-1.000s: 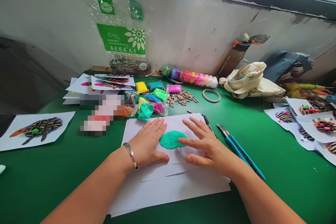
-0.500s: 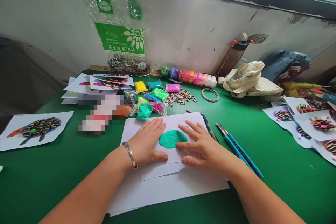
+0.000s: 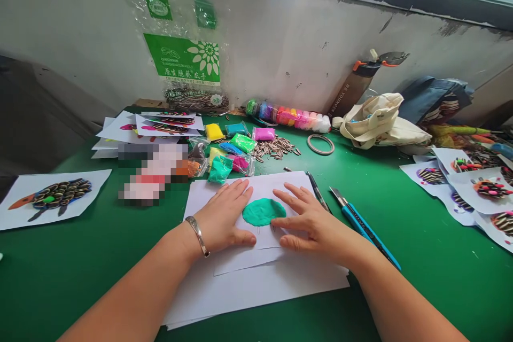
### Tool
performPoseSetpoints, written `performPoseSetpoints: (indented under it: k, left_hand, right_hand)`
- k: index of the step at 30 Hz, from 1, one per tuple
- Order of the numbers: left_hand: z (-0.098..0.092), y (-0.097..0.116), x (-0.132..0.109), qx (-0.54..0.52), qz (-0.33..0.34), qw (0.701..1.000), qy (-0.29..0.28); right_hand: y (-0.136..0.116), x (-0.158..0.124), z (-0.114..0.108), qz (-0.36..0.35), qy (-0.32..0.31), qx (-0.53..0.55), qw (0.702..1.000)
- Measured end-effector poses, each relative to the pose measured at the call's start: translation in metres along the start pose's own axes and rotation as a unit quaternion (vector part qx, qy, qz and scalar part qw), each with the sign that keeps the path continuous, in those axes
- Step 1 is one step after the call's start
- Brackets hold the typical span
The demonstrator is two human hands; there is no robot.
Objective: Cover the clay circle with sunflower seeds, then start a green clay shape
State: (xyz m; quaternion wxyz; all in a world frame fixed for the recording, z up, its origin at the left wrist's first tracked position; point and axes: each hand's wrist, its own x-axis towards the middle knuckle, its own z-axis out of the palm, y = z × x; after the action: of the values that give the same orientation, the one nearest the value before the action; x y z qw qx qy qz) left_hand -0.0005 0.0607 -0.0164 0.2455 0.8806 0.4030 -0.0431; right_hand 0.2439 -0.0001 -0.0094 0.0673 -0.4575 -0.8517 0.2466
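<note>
A flattened teal oval of modelling clay point(image 3: 262, 211) is stuck on a white sheet of paper point(image 3: 244, 262), with small pencil lines just below it. To its left, my left hand point(image 3: 226, 212) lies on the paper with fingers spread, a silver bangle at the wrist. My right hand point(image 3: 306, 219) rests at the clay's right side, fingers apart, the index fingertip touching its lower right edge. Neither hand grips anything. Beyond my right hand lie a black pen point(image 3: 318, 191) and a blue utility knife point(image 3: 366, 230) with its blade showing.
Clay packets point(image 3: 242, 143) and loose sunflower seeds point(image 3: 276, 148) lie behind the paper. A seed bag point(image 3: 186, 64) leans on the wall. Seed-covered pictures lie left point(image 3: 60, 195) and right point(image 3: 465, 181). A tape roll point(image 3: 320, 144), cloth bag point(image 3: 372, 120) and bottle point(image 3: 352, 91) stand at the back.
My right hand has shifted very slightly to the right along the clay's edge. My left hand and the clay look the same.
</note>
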Motion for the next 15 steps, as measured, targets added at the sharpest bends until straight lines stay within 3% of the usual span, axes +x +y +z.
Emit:
performPoseSetpoints:
  k: [10, 15]
  left_hand:
    - [0.0021, -0.0023, 0.0004, -0.019, 0.004, 1.000, 0.009]
    - [0.0003, -0.0007, 0.0001, -0.019, -0.003, 1.000, -0.001]
  right_hand:
    - [0.0031, -0.0029, -0.0043, 0.016, 0.000, 0.001, 1.000]
    - [0.0081, -0.0049, -0.0051, 0.045, 0.052, 0.041, 0.997]
